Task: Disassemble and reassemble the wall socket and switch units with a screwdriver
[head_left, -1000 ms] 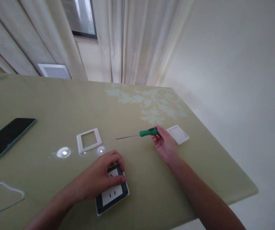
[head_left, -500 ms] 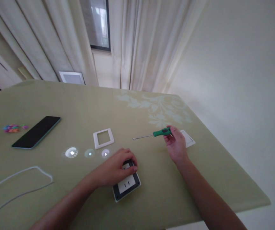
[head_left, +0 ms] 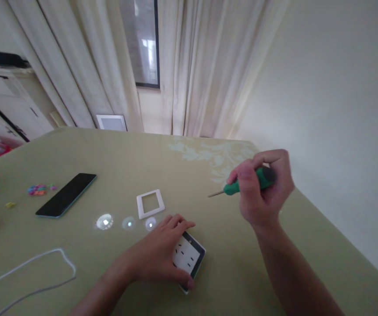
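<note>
A wall socket (head_left: 192, 255), white with a dark border and plug slots, lies face up near the front of the table. My left hand (head_left: 157, 252) spans it from the left, thumb at its near edge and fingers at the far side, covering part of its face. In my right hand (head_left: 264, 188) is a screwdriver (head_left: 236, 188) with a green handle. Its metal shaft points left, above the table and apart from the socket. A square white frame (head_left: 161, 200) with an open middle lies just beyond my left hand.
A dark tablet (head_left: 66, 195) lies on the green tablecloth (head_left: 126, 162) at left, beside small colourful pieces (head_left: 37, 189). A white cable (head_left: 37, 254) loops across the front left. Curtains (head_left: 202, 66) hang behind the table, and a wall (head_left: 340, 109) stands at right.
My right hand has turned the screwdriver and raised it, so its handle now sits in the palm. The socket has been rotated under my left hand, whose fingers have spread. The view has shifted left.
</note>
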{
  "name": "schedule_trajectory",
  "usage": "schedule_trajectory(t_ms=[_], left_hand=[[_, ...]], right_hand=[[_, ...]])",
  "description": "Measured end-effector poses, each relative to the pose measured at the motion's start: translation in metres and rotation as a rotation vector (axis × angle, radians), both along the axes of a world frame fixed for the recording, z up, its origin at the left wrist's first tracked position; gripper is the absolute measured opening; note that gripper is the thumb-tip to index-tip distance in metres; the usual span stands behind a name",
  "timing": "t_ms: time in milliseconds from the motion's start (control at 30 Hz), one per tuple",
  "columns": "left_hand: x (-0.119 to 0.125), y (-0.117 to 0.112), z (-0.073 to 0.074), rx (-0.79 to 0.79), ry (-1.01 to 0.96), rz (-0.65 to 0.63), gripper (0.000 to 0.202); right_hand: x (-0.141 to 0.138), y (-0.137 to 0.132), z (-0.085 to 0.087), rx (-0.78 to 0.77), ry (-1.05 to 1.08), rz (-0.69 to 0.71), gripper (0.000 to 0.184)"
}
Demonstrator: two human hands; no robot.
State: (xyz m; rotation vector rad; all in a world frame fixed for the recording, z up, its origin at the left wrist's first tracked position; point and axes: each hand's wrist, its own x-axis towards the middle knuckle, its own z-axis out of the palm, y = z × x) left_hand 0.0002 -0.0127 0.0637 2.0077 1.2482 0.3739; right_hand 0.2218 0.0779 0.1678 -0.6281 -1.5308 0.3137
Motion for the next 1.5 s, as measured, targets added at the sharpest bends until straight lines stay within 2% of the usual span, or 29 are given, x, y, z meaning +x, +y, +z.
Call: schedule_trajectory(t_ms=[133, 267, 433, 567, 667, 800, 1033, 1500], left_hand=[[-0.004, 0.0, -0.002, 0.008, -0.054, 0.001, 0.101], [-0.007, 0.002, -0.011, 0.141, -0.047, 0.027, 0.086], [-0.005, 0.007, -0.028, 0.335, 0.065, 0.08, 0.066], [-0.009, 0.011, -0.039, 0.349, 0.039, 0.102, 0.071], [-0.014, 0.012, -0.043, 0.319, -0.011, 0.139, 0.065], [-0.018, 0.012, -0.043, 0.294, -0.051, 0.147, 0.061], [-0.02, 0.013, -0.041, 0.3, -0.054, 0.117, 0.062], [-0.02, 0.014, -0.037, 0.273, -0.076, 0.102, 0.06]], right_hand=[[0.007, -0.004, -0.006, -0.052, -0.267, 0.001, 0.02], [0.013, -0.007, 0.003, -0.012, -0.382, 0.008, 0.013], [0.014, -0.009, 0.013, 0.02, -0.418, 0.013, 0.017], [0.012, -0.006, 0.012, -0.025, -0.421, -0.04, 0.027], [0.011, -0.003, 0.01, -0.061, -0.444, -0.047, 0.026], [0.009, 0.001, 0.008, -0.1, -0.484, 0.022, 0.02], [0.002, 0.005, 0.0, -0.149, -0.56, 0.141, 0.019], [-0.002, 0.015, -0.007, -0.17, -0.631, 0.182, 0.024]])
